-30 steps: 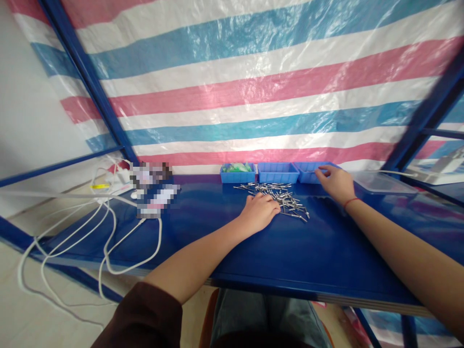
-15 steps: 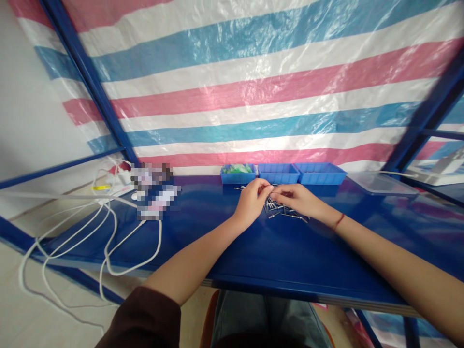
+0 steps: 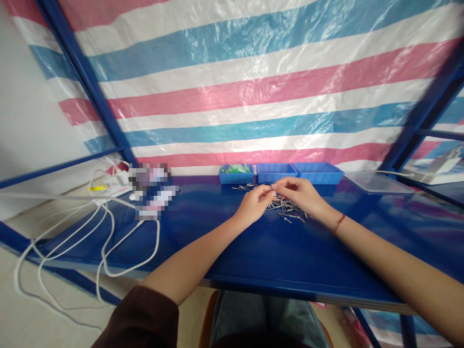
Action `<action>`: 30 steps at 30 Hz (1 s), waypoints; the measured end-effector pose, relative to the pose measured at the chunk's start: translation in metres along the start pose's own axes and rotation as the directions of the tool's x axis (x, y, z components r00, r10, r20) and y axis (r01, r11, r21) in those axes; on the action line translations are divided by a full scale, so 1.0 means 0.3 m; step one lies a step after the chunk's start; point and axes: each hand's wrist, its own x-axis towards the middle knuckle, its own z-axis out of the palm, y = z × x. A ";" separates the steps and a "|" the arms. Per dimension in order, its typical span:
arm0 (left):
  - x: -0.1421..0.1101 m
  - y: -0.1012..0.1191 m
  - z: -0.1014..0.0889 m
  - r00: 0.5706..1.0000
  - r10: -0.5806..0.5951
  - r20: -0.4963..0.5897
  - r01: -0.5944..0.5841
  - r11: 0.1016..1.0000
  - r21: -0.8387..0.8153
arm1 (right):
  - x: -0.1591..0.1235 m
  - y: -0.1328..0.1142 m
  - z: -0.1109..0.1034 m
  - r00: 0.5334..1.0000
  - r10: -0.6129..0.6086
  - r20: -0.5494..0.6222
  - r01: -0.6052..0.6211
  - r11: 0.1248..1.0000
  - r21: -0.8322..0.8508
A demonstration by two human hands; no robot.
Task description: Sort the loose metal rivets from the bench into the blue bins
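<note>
A loose pile of blind rivets (image 3: 288, 209), thin and metallic, lies on the blue table under and around my hands. My left hand (image 3: 253, 202) hovers at the pile's left side, its thumb and fingers pinched together. From the right, my right hand (image 3: 299, 193) meets it, also in a pinch, so the fingertips of both nearly touch above the pile. Whatever sits between the fingertips is too small and covered to make out. A few more rivets (image 3: 243, 187) lie beyond my left hand.
Three blue bins stand along the back: the left bin (image 3: 237, 178) holds green and clear plastic, beside a middle bin (image 3: 276, 174) and a right bin (image 3: 319, 175). A clear plastic lid (image 3: 379, 183) lies to the right. White cables (image 3: 157, 241) hang over the table's left front edge.
My left hand has lowered slightly and its fingers have shifted. The right hand has risen a little, with its fingers more bent, and more of the pile shows beneath.
</note>
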 end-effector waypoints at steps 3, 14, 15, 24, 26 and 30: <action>0.008 -0.015 -0.001 1.000 0.008 0.005 -0.008 1.000 -0.002 | 0.002 0.013 0.002 0.999 -0.047 -0.015 0.047 0.998 -0.033; 0.011 0.024 -0.037 0.949 0.135 -0.283 -0.066 0.968 0.242 | 0.009 0.041 -0.010 0.976 -0.216 -0.031 0.194 0.923 -0.332; 0.011 0.022 -0.037 0.948 0.150 -0.280 -0.077 0.964 0.255 | 0.011 0.049 -0.010 0.980 -0.200 0.002 0.190 0.927 -0.322; -0.012 0.008 -0.015 0.992 0.124 0.032 -0.123 0.848 0.515 | 0.088 0.135 -0.161 0.877 -0.104 -0.468 -0.135 0.883 -0.449; -0.026 0.018 -0.014 0.984 0.086 0.154 -0.166 0.744 0.647 | 0.109 0.173 -0.240 0.827 -0.138 -0.545 -0.228 0.804 -0.549; -0.042 0.038 -0.016 0.951 -0.038 0.308 -0.215 0.635 0.742 | 0.129 0.244 -0.349 0.796 -0.159 -0.584 -0.369 0.637 -0.676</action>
